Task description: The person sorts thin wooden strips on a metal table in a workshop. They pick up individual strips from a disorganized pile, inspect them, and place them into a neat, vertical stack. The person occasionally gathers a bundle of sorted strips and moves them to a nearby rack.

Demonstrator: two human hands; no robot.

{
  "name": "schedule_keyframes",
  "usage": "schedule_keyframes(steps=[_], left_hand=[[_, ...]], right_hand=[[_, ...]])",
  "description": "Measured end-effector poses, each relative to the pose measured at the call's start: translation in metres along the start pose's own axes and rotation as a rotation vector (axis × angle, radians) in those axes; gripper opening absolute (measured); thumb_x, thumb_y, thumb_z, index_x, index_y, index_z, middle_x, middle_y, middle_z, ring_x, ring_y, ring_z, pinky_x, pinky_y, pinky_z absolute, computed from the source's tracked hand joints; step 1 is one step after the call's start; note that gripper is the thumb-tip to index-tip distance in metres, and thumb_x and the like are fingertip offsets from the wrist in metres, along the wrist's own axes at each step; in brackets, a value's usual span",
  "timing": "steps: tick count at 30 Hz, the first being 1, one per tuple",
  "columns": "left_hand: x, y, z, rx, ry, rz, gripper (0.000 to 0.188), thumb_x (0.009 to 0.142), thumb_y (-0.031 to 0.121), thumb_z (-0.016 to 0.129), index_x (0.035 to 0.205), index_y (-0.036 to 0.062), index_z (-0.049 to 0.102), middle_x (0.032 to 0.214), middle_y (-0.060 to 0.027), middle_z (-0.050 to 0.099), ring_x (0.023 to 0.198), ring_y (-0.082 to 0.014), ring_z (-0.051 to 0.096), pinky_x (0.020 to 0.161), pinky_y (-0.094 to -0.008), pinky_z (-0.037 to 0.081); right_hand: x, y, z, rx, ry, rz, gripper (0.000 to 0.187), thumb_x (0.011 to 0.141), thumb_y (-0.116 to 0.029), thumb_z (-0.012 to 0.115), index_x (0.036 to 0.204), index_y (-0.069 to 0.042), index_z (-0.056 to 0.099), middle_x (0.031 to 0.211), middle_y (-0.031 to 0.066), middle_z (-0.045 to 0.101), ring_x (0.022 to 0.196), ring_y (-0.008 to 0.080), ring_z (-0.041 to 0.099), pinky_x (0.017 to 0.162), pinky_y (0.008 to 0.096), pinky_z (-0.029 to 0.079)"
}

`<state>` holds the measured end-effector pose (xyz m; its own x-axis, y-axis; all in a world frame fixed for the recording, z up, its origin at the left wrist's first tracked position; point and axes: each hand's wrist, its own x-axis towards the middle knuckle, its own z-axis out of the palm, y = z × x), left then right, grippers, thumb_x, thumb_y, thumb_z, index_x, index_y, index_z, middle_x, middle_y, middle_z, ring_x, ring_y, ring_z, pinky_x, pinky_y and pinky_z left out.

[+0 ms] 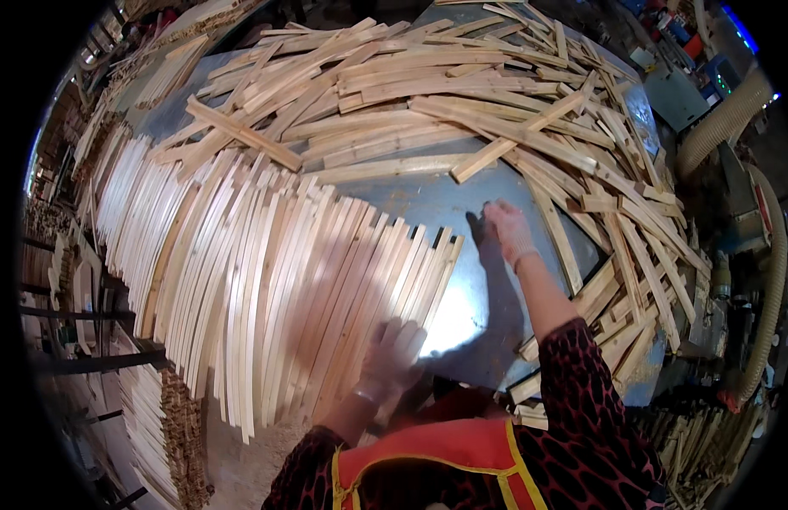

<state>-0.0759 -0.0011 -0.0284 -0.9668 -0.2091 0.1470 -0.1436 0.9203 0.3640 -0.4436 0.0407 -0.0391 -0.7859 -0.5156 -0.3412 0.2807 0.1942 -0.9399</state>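
Observation:
My left hand (pixel 390 361), in a pale glove, lies flat over the near ends of a row of wooden strips (pixel 305 297), its fingers stretched out. The strips stand close side by side, running away from me, with uneven far ends. My right hand (pixel 506 228), also gloved, reaches forward over the bare grey metal tabletop (pixel 411 200), right of the row. Its fingers look loosely bent and apart, with no strip in them, and its dark shadow falls beside it. A loose wooden strip (pixel 551 229) lies just to its right.
A tangled heap of wooden strips (pixel 445 85) covers the table's far side and curves down its right. More stacked strips (pixel 156 433) stand below the row at the left. A ribbed hose (pixel 724 119) and machinery stand beyond the right edge.

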Motion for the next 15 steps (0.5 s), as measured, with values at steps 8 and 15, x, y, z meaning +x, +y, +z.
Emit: schedule_keyframes(steps=[8,15], left_hand=[[-0.002,0.0,0.002,0.03,-0.006,-0.02,0.065,0.068,0.035,0.076,0.127,0.0084,0.067,0.129,-0.0104,0.062,0.123,-0.0349,0.06,0.103,-0.0515,0.048],[-0.015,-0.003,0.014,0.05,0.012,-0.038,0.06,0.069,0.039,0.071,0.121,0.0094,0.068,0.129,-0.0103,0.064,0.121,-0.033,0.06,0.101,-0.0499,0.048]], right_hand=[[0.152,-0.04,0.079,0.406,0.27,0.144,0.035,0.091,-0.028,0.079,0.108,0.0,0.068,0.107,0.0141,0.07,0.083,0.0252,0.068,0.067,0.0358,0.056],[0.06,-0.115,0.029,0.805,-0.141,0.099,0.017,0.1,-0.014,0.066,0.114,-0.004,0.068,0.11,0.0105,0.073,0.095,0.0261,0.074,0.076,0.0397,0.065]])
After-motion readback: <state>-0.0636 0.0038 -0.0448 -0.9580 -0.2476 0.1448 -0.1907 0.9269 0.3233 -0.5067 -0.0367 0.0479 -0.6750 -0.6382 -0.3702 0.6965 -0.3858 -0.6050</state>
